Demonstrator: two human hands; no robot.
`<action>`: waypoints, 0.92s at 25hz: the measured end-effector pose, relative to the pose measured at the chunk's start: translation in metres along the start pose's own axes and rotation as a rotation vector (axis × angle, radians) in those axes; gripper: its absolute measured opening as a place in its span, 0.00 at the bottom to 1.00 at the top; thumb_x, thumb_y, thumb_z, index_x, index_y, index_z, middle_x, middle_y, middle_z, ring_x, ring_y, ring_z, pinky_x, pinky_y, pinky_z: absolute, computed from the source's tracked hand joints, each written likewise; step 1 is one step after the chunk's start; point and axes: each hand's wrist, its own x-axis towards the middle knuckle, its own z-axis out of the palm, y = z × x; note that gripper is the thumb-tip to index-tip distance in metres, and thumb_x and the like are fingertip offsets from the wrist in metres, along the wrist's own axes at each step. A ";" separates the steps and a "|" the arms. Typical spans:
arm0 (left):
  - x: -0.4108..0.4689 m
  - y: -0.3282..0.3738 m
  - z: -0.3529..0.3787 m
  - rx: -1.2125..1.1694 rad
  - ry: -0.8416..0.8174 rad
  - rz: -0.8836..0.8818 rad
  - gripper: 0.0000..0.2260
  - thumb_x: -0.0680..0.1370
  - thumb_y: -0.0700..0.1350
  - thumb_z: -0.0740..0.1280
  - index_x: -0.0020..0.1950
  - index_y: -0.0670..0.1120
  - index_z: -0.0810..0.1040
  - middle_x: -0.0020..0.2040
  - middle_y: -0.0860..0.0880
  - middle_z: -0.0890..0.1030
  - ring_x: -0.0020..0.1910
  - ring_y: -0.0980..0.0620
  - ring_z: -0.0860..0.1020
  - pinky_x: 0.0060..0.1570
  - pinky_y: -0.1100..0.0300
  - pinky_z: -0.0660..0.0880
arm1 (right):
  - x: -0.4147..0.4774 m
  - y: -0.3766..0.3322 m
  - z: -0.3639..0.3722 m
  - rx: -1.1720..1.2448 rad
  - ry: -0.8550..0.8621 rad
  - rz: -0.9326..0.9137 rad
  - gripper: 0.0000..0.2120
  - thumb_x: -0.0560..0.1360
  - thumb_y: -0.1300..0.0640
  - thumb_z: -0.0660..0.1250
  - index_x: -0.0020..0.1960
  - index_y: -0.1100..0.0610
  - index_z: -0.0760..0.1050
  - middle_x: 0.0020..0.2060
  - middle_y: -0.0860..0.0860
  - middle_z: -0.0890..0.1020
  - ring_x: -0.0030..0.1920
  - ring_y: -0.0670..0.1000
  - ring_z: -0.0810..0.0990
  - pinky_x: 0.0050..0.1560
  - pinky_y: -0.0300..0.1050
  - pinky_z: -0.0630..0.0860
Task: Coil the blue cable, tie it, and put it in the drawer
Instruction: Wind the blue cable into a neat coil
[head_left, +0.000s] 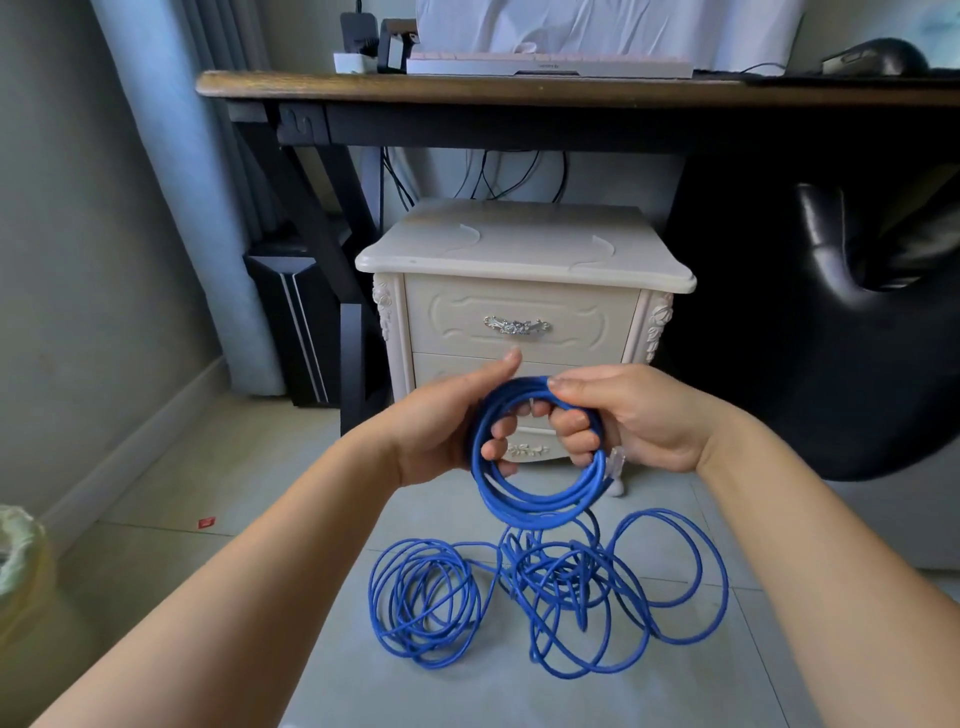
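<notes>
A long blue cable (540, 592) lies in loose tangled loops on the tiled floor in front of me. Part of it is wound into a small round coil (535, 501) held up above the pile. My left hand (457, 421) grips the coil's left side, with its fingers through the ring. My right hand (618, 415) is closed on the coil's upper right side. A clear plug end (615, 462) hangs by my right hand. Behind the hands stands a cream nightstand (524, 249) whose top drawer (519, 322), with a silver handle, is closed.
A dark wooden desk (519, 88) with a keyboard stands over the nightstand. A black chair (852, 322) is at the right, a computer tower (296, 322) at the left. A bin with a pale liner (21, 551) sits at the far left.
</notes>
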 end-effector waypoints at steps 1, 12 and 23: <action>0.000 -0.001 0.001 0.062 -0.010 -0.011 0.20 0.74 0.62 0.62 0.43 0.45 0.75 0.29 0.50 0.64 0.23 0.54 0.63 0.34 0.57 0.76 | 0.000 0.000 0.002 -0.074 0.003 0.019 0.11 0.83 0.56 0.54 0.49 0.61 0.72 0.28 0.48 0.66 0.27 0.45 0.64 0.30 0.37 0.66; 0.010 0.004 0.013 -0.198 0.301 0.220 0.19 0.81 0.57 0.60 0.34 0.50 0.63 0.27 0.53 0.56 0.23 0.56 0.54 0.23 0.65 0.56 | 0.008 0.022 -0.002 0.192 0.119 0.001 0.39 0.74 0.29 0.48 0.38 0.60 0.83 0.34 0.58 0.83 0.40 0.57 0.83 0.57 0.54 0.76; 0.016 0.008 0.001 -0.140 0.477 0.280 0.20 0.81 0.57 0.61 0.33 0.49 0.64 0.27 0.54 0.57 0.25 0.55 0.55 0.24 0.63 0.56 | 0.008 0.013 -0.002 0.063 0.465 -0.317 0.08 0.81 0.64 0.59 0.46 0.59 0.74 0.34 0.51 0.75 0.29 0.46 0.71 0.26 0.36 0.67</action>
